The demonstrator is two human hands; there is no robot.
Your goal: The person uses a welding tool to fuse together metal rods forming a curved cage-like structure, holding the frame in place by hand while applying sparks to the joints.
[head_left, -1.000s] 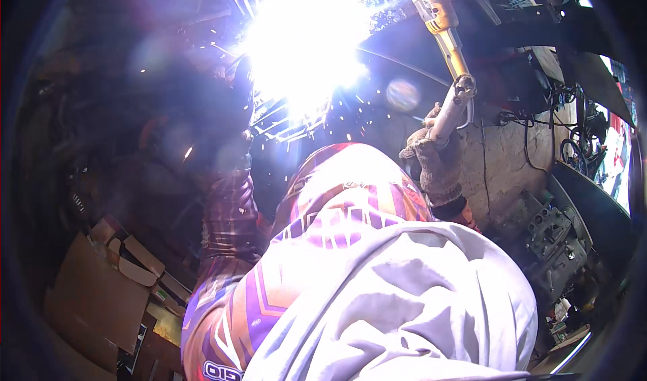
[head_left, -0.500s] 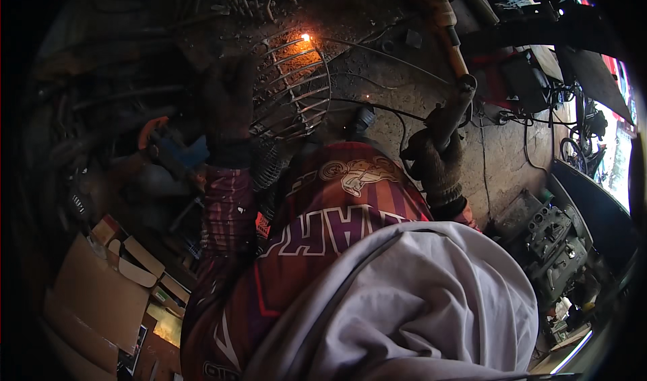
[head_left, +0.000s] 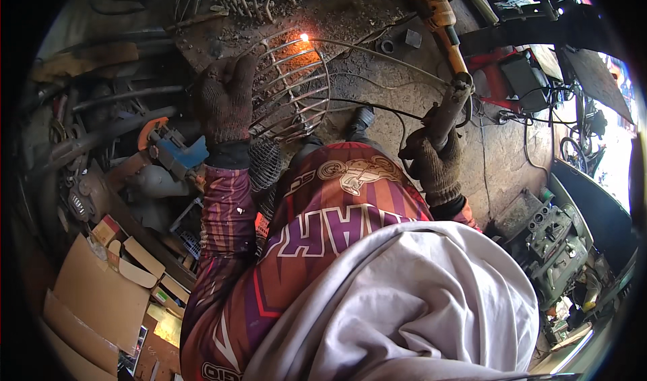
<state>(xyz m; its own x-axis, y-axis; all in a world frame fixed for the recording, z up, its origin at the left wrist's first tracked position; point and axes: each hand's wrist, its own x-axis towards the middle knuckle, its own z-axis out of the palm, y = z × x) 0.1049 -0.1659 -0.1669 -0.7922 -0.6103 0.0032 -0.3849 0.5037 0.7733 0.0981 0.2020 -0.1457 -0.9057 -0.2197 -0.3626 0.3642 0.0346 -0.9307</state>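
A barred metal rack (head_left: 286,81), curved and open between its rods, lies at the far side in front of me. My left hand (head_left: 228,94), in a dark knitted glove, is closed in a fist against the rack's left side; what its fingers grip is hidden. In my gloved right hand (head_left: 437,162) is a welding electrode holder (head_left: 450,115), its handle tilted upward. A long thin electrode (head_left: 381,56) runs left from its jaw to the rack. At the rod's tip a bright orange arc (head_left: 304,38) glows against one bar.
Several upright metal rods (head_left: 242,2) stand beyond the rack. A power tool with a long orange body (head_left: 435,7) lies at the far right. Cables (head_left: 526,138) cross the concrete floor. A blue clamp-like tool (head_left: 178,153) and cardboard boxes (head_left: 101,290) sit left; an engine block (head_left: 552,239) sits right.
The whole scene is brighter now, and details formerly dark show. The glowing tip has shifted very slightly left; both hands stay nearly in place.
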